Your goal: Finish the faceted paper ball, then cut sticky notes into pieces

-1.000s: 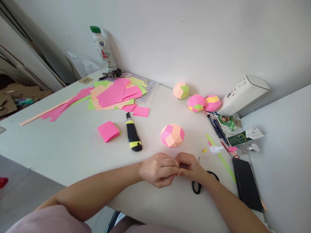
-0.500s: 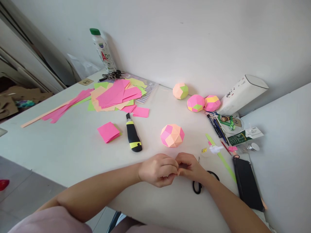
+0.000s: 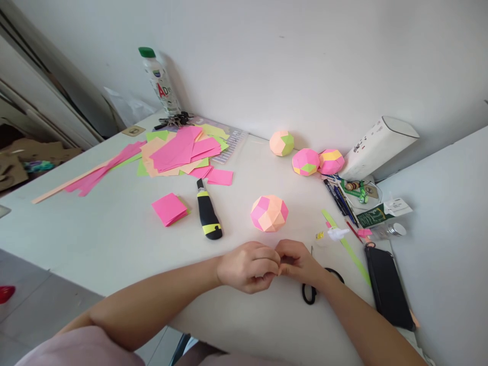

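Note:
My left hand (image 3: 249,267) and my right hand (image 3: 299,262) meet low over the table, fingertips pinched together. Whatever sits between them is hidden by the fingers. Just beyond them rests a paper ball (image 3: 269,213) in pink and peach facets. A pair of black-handled scissors (image 3: 309,295) lies partly beneath my right hand and wrist. To the left of my left hand is a black and yellow utility knife (image 3: 208,211), its blade end pointing away from me. Beside the knife sits a small stack of pink square paper (image 3: 170,209).
Loose coloured paper (image 3: 175,150) and long strips (image 3: 99,173) spread across the left. Three more paper balls, one peach and green (image 3: 281,143), stand near the wall. A bottle (image 3: 160,84) is at the back. On the right are a white box (image 3: 377,147), pens (image 3: 343,203) and a black case (image 3: 389,287).
The view has shifted very slightly. Both hands keep the same pinched position, and the things on the table have not moved.

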Tool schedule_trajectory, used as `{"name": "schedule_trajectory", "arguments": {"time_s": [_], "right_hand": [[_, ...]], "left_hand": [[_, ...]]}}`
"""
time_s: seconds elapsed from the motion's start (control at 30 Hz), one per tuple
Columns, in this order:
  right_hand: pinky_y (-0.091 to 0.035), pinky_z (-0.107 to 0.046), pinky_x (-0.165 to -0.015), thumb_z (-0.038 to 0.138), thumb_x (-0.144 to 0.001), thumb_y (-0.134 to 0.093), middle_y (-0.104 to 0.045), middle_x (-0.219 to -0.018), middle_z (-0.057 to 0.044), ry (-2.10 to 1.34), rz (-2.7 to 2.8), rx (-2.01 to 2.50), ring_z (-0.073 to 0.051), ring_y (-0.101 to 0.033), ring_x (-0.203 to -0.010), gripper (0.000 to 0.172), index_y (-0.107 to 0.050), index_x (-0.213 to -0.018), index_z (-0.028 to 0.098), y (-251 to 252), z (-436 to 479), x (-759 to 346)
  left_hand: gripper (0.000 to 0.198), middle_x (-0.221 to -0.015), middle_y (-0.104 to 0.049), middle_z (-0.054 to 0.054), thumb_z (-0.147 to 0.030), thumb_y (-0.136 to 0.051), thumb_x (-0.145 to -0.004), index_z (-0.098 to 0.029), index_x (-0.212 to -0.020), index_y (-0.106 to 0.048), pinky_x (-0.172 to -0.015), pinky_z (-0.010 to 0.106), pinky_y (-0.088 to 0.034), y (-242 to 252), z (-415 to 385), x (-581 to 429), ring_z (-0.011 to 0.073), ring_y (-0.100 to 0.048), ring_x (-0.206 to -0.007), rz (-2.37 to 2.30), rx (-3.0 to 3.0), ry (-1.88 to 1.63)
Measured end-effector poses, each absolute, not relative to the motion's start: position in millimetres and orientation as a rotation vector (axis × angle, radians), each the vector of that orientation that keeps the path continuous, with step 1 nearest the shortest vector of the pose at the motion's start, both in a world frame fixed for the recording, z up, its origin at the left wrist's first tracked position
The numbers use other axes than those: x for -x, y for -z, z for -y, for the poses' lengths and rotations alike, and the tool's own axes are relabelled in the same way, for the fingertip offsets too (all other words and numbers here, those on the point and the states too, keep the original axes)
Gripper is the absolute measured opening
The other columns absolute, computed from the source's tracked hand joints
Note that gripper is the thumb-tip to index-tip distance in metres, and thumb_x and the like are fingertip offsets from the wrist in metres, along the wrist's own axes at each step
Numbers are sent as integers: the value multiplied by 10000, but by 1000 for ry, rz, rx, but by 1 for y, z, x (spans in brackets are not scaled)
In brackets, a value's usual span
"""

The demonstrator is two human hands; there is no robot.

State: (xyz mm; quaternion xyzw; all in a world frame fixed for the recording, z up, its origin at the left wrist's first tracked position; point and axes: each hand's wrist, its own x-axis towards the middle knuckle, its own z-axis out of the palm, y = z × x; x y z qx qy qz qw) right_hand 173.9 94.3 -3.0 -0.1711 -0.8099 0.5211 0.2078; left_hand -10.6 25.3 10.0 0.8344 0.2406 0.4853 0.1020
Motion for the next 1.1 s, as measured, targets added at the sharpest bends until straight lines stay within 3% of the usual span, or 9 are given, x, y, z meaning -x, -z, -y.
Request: {"name": "schedule_trajectory", "arguments": {"time_s": [1.1], "right_hand": [[-417, -249, -577, 748, -806, -470, -560, -618, -3, -1398, 2215, 577, -128, -530, -594, 594, -591, -641, 190, 16, -92, -178]], "left_hand": [[230, -788, -599, 64, -24, -483, -741, -203, -884, -472, -616, 228, -503, -4, -24, 1, 155, -586, -705, -806, -2090, -1347]]}}
